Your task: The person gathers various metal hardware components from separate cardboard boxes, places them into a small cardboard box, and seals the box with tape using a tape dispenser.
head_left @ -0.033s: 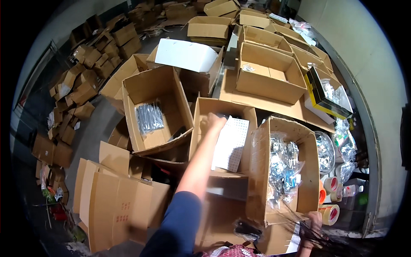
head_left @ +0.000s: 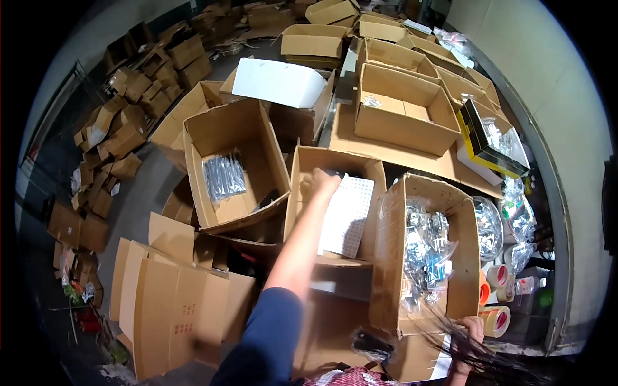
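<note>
My left hand [head_left: 325, 183] reaches into the middle cardboard box [head_left: 290, 212], its fingers curled beside a dark item [head_left: 333, 174] at the far end. What lies in those fingers is hidden. A white sheet dotted with small holes [head_left: 351, 215] leans inside that box, just right of my left hand. My right hand [head_left: 473, 330] is closed at the near right corner of another cardboard box [head_left: 389, 270], with loose hair partly covering it. Inside this box are several clear plastic bags of metal and blue parts [head_left: 428, 248].
Left of the middle box, a tilted carton [head_left: 235, 128] holds black pieces in clear wrap [head_left: 224, 176]. Tape rolls [head_left: 494, 321] and a plastic bottle [head_left: 529, 285] stand at the right. Behind are open cartons [head_left: 407, 122] and a white box [head_left: 280, 83]. A wrapped black item [head_left: 372, 345] lies near me.
</note>
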The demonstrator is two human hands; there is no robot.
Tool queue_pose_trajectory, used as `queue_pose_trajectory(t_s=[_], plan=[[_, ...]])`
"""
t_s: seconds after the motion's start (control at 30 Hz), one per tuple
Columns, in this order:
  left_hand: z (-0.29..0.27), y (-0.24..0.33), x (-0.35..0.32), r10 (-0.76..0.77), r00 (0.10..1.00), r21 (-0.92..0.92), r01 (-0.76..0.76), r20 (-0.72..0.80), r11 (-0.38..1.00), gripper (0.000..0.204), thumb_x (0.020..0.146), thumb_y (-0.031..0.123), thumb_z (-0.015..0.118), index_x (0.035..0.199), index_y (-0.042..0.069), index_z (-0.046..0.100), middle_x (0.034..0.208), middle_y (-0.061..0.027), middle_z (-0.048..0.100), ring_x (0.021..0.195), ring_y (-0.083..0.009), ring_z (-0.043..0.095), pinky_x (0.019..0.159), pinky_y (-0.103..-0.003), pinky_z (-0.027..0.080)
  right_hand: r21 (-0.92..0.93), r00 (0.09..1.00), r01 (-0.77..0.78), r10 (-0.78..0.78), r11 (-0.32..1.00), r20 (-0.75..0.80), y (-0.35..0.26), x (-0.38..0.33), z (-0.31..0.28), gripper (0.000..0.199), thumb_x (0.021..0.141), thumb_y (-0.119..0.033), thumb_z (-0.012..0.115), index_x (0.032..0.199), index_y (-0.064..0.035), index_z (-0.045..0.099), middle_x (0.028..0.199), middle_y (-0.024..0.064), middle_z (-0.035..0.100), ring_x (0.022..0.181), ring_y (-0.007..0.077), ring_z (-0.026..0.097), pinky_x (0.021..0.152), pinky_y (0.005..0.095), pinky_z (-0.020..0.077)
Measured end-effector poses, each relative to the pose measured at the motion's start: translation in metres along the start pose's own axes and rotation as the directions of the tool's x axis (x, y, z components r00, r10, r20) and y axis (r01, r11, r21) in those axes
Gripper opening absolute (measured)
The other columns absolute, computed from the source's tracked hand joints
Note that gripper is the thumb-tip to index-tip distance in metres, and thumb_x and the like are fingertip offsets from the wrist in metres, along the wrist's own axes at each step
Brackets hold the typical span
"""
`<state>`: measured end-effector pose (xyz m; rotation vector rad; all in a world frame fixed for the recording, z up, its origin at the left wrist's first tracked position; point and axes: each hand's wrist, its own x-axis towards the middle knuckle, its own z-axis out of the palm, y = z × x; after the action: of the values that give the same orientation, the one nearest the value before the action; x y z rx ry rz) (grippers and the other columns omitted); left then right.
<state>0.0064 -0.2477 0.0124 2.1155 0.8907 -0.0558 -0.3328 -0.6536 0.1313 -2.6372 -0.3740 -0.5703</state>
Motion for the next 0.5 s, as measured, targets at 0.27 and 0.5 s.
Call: queue_pose_trajectory(t_s=[0.27,0.5], plan=[[0.02,0.001,0.005,-0.02,0.999,-0.219,0.026,0.031,0.975,0.064,0.081,0.011,0.069,0.136,-0.01,0.044,0.131,-0.029,0.059,0.121,-0.0362,0.061,0.103,-0.041,0.048,0.004,1.0,0.013,-0.013,1.0,-0.007,0.001,-0.002,0.006,0.033,0.066,0.003,0.075,0.094,-0.0044,0.058,0.088,0.0137,0.059,0.081,0.0354,0.058,0.07,0.0427,0.0456],[0.009,-0.02,0.032,-0.02,0.952,-0.82,0.274,0.306,0.502,0.021,0.08,0.008,0.069,0.097,-0.005,0.064,0.086,-0.0182,0.068,0.063,-0.0281,0.063,0.048,-0.039,0.047,-0.008,0.997,0.048,-0.049,0.999,-0.052,0.001,-0.005,0.009,0.034,0.07,0.002,0.077,0.096,-0.0026,0.055,0.087,0.015,0.058,0.08,0.0367,0.056,0.07,0.0428,0.0453]])
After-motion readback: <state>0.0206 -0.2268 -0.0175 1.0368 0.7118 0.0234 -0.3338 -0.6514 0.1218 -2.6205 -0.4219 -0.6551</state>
